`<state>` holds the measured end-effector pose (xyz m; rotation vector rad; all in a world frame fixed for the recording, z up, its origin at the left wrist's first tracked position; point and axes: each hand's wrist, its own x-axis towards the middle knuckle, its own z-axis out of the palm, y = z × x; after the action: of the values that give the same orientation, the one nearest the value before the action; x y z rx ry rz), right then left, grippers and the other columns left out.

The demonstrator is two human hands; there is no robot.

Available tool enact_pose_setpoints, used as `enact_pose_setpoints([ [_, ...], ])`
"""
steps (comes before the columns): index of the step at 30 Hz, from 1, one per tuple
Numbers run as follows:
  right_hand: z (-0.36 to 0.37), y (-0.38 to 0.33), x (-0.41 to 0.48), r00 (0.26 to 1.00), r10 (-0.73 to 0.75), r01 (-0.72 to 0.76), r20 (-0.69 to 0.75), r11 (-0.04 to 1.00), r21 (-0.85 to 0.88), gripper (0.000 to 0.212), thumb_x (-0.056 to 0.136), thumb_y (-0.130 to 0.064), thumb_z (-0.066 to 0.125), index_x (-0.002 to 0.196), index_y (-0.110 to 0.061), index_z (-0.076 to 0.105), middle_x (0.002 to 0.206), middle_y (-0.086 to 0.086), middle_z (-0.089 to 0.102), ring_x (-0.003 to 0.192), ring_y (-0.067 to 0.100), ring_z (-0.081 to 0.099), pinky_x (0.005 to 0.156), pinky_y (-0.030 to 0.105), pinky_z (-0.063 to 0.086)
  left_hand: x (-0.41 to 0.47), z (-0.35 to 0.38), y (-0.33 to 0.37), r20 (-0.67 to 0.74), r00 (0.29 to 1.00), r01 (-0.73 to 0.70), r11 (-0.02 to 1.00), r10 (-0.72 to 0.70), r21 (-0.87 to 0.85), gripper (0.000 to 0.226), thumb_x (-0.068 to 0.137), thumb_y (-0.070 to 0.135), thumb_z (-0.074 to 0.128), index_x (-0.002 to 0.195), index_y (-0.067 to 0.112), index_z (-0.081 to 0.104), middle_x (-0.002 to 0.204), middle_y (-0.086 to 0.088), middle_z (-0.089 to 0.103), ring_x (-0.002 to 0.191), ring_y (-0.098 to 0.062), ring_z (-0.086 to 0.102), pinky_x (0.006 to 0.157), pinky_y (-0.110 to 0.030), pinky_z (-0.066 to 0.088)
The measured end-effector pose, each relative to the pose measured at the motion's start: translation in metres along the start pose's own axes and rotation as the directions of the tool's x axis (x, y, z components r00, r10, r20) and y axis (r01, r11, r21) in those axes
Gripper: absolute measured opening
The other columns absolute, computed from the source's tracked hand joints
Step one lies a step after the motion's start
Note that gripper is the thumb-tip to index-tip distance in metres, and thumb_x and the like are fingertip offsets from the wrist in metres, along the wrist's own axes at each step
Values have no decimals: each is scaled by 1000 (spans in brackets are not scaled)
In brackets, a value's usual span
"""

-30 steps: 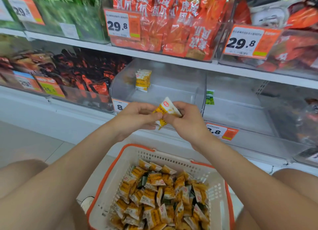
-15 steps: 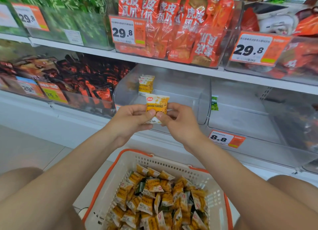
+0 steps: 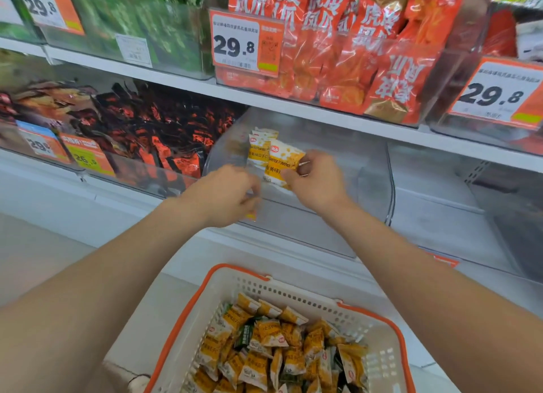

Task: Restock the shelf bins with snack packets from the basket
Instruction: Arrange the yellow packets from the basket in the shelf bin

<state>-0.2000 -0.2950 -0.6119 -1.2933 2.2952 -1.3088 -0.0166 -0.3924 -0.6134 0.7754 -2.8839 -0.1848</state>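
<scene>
The right hand's (image 3: pixel 318 184) fingers (image 3: pixel 310 161) are clamped on one packet (image 3: pixel 280 165), thumb on its lower right corner and fingertips on its right edge. It is a thin hold on slippery film. The left hand (image 3: pixel 223 194) sits at 8 o'clock from the packet, apart from it, blurred. Its fingers are curled, and I cannot tell whether they hold anything.

The packet hangs over the clear bin (image 3: pixel 388 187), just in front of the stood pair (image 3: pixel 260 146) at its 11 o'clock.

Likely troubles:
- With only one edge pinched, the packet may twist or slip and land flat instead of standing.
- Pushed in too hard, it could topple the pair behind it.
- Let go short of the bin's front wall, it could drop towards the basket (image 3: pixel 188 312) at 6 o'clock, or onto the floor.
- The basket also holds a few green packets among the yellow, so a wrong one could be taken for this bin.

The packet's long axis runs nearly 12 to 6, its top leaning slightly towards 1 o'clock. The logo end is up and the printed face is towards the camera.
</scene>
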Motion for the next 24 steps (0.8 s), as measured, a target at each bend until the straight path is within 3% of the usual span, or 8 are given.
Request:
enact_pose_setpoints([
  [3, 31, 3, 37, 995, 45, -28, 85, 981, -194, 19, 82, -25, 77, 74, -16, 62, 75, 8, 67, 84, 32, 64, 63, 26, 38, 5, -6, -4, 162, 987, -5, 996, 19, -89, 22, 99, 34, 57, 88, 20, 69, 76, 2, 64, 80, -28, 60, 74, -42, 53],
  [5, 52, 10, 59, 989, 90, -55, 121, 961, -271, 22, 81, -27, 76, 71, -19, 58, 82, 11, 66, 95, 34, 64, 67, 27, 39, 10, -7, -7, 167, 985, -13, 994, 31, -108, 25, 92, 34, 58, 79, 14, 67, 70, -4, 63, 71, -26, 56, 70, -44, 53],
  [7, 69, 15, 78, 984, 124, -79, 131, 948, -309, 20, 78, -31, 78, 80, -17, 64, 89, 12, 67, 101, 34, 64, 70, 29, 42, 14, -6, -10, 166, 985, -40, 995, 55, -92, 32, 80, 39, 54, 77, 10, 68, 67, -9, 61, 65, -24, 51, 66, -44, 53],
  [12, 96, 11, 115, 986, 122, -66, 111, 909, -412, 49, 77, -37, 81, 112, -6, 68, 111, 15, 66, 108, 32, 63, 77, 29, 45, 18, -3, -16, 156, 985, -62, 991, 80, -121, 19, 80, 31, 65, 74, 14, 67, 66, -3, 61, 70, -26, 55, 68, -43, 53],
  [18, 108, 2, 128, 993, 82, -29, 83, 860, -509, 38, 84, -18, 73, 117, -3, 62, 118, 18, 64, 103, 32, 63, 81, 32, 52, 20, 5, -20, 115, 988, -86, 981, 107, -176, 14, 84, 29, 67, 82, 17, 74, 75, -1, 68, 75, -25, 59, 73, -39, 55],
  [21, 106, 7, 127, 1000, 2, 7, 15, 825, -565, 56, 82, -8, 74, 130, -2, 45, 113, 20, 64, 100, 38, 63, 73, 40, 52, 20, 5, -19, 131, 986, -78, 979, 104, -190, 14, 86, 30, 67, 87, 19, 76, 80, 0, 71, 81, -24, 62, 74, -37, 56],
  [24, 108, 7, 124, 993, -72, 117, 96, 757, -642, 52, 86, -16, 75, 130, -6, 48, 117, 23, 61, 105, 44, 62, 73, 41, 49, 19, 3, -18, 140, 986, -67, 981, 93, -179, 14, 87, 29, 68, 87, 17, 76, 82, -1, 70, 82, -24, 61, 73, -36, 54],
])
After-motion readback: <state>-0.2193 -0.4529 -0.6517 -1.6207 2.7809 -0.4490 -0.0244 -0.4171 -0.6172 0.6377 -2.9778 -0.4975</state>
